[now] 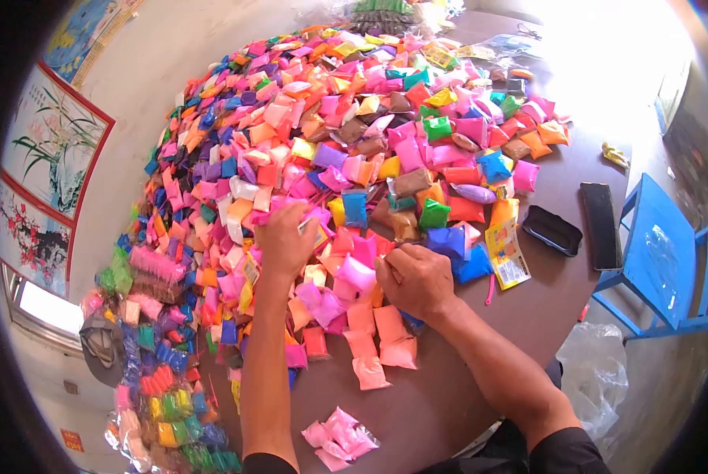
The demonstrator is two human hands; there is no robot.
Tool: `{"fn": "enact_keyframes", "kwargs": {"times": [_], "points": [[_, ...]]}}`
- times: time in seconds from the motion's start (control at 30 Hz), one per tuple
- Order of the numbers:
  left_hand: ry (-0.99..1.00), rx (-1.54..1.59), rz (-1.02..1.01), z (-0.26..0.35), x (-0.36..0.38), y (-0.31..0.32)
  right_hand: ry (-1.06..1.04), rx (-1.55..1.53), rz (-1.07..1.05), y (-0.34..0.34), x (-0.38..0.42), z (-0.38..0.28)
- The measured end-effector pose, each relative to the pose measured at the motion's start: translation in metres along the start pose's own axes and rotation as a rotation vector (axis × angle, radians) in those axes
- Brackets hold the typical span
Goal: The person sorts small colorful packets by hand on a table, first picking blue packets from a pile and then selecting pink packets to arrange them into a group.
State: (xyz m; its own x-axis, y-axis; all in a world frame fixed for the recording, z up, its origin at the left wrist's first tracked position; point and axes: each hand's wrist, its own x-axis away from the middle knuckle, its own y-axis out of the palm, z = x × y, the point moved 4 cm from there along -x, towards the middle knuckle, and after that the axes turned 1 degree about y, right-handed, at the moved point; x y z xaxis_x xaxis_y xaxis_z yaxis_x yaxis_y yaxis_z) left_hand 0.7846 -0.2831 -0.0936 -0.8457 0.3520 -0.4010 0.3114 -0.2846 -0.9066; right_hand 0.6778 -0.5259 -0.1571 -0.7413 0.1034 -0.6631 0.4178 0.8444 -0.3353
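Note:
A big heap of small, soft-looking plastic packets (409,154) in many colours covers most of the table. My left hand (283,239) is at the front of the heap, its fingers curled down among pink and peach packets; what they hold is hidden. To its right, my right hand (417,276) is closed, thumb and fingers pressed together beside a bright pink packet (356,272). I cannot make out what is in that pinch. Just below lie several peach packets (362,320). A few light pink packets (340,439) lie apart near the front edge.
Right of the heap are a yellow printed card (508,253), a black tray (553,230) and a dark phone-like slab (602,225) on the brown table (520,324). A blue chair (658,245) and clear plastic bag (595,371) stand beyond. Bagged packets (168,403) sit left.

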Motion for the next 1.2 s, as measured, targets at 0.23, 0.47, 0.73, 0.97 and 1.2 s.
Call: {"fn": "enact_keyframes", "kwargs": {"times": [0.23, 0.47, 0.73, 0.97, 1.2], "points": [[0.103, -0.593, 0.136, -0.009, -0.031, 0.007, -0.019, 0.011, 0.033, 0.000, -0.002, 0.000], [0.182, -0.088, 0.054, 0.032, -0.085, 0.058, -0.020, 0.016, 0.018, 0.003, 0.002, 0.002], [0.149, -0.078, 0.058, 0.040, -0.093, 0.056, -0.011, 0.007, 0.030, 0.000, -0.001, 0.002], [-0.372, 1.124, 0.061, 0.013, -0.026, 0.007, -0.003, 0.008, 0.017, -0.001, -0.001, 0.001], [-0.510, 1.191, 0.008, 0.038, 0.067, -0.038, -0.011, -0.036, 0.006, 0.000, 0.000, 0.004]]}}
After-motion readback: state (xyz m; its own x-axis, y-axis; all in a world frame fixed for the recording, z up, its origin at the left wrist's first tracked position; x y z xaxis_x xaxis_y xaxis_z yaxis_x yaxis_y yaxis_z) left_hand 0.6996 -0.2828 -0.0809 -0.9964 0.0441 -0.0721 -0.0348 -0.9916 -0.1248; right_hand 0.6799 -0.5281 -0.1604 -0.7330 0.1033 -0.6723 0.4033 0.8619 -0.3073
